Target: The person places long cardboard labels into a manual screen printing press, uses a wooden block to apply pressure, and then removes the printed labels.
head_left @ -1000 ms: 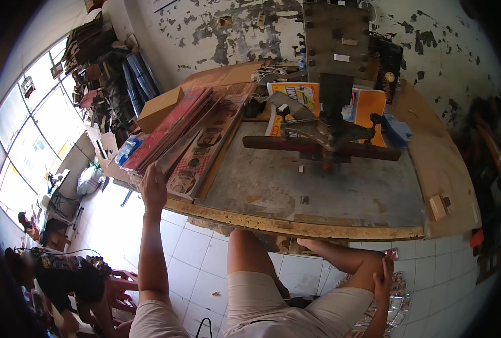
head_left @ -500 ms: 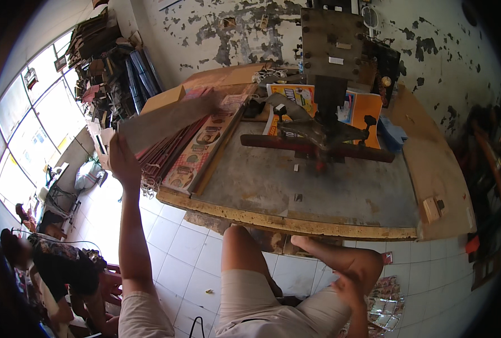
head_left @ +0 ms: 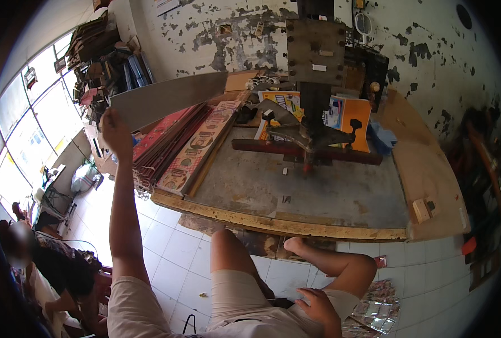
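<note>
My left hand point(head_left: 117, 135) pinches one end of a long, thin grey sheet point(head_left: 169, 100) and holds it raised on the left. The sheet slants above a stack of dark red folded pieces point(head_left: 169, 134), partly covering them. Whether its far end touches anything I cannot tell. Beside that stack lies a pile of long printed strips point(head_left: 198, 147) with a checked pink pattern and pictures, on the table's left side. My right hand point(head_left: 320, 308) rests on my right thigh, holding nothing, its fingers stretched and partly apart.
A black metal press point(head_left: 312, 132) with a dark red crossbar stands over the grey table top point(head_left: 245, 194). Orange and yellow printed sheets point(head_left: 352, 124) lean behind it. A small wooden block point(head_left: 422, 210) sits at the right. Another person point(head_left: 65, 270) is at lower left.
My left hand has lifted the grey sheet higher and slightly left. My right hand has moved from beside my bent right leg onto the thigh. The view has shifted a little.
</note>
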`<action>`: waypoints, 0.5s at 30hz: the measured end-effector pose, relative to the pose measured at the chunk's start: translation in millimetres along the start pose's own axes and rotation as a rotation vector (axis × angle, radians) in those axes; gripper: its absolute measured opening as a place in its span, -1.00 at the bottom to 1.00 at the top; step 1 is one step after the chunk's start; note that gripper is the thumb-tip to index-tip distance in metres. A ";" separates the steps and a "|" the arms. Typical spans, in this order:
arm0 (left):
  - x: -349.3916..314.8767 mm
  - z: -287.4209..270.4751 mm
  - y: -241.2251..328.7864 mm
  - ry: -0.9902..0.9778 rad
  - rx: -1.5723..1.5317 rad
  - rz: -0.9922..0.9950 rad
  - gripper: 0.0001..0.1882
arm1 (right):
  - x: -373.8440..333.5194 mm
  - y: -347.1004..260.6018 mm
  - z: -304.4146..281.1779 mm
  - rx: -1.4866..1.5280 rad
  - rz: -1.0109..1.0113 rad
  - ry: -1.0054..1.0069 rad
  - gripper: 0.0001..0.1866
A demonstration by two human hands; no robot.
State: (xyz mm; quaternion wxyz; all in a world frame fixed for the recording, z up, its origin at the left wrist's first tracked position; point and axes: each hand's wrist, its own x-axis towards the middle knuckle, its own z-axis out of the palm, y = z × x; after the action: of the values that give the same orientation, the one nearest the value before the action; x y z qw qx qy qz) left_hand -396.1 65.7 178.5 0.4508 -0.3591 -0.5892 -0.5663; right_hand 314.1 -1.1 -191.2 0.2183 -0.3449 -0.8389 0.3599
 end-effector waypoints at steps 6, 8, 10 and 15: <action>-14.1 -136.5 4.6 0.310 0.031 0.371 -0.68 | 18.2 -72.7 -63.2 0.012 -0.096 0.138 -0.61; -5.6 -178.4 12.4 0.406 0.081 0.413 -0.69 | 23.0 -91.0 -85.7 0.100 -0.180 0.247 -0.66; 0.0 -195.5 18.7 0.477 0.118 0.424 -0.70 | 28.5 -102.4 -91.9 0.233 -0.264 0.458 -0.60; 23.3 -213.4 36.7 0.595 0.201 0.455 -0.68 | 83.3 -147.5 -109.7 0.224 -0.515 0.606 -0.32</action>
State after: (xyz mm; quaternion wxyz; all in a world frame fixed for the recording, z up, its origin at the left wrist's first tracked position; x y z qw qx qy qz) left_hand -343.1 -144.1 202.7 0.7491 -0.2548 -0.3907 -0.4704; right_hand 263.8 35.7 0.8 0.5747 -0.1881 -0.7512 0.2648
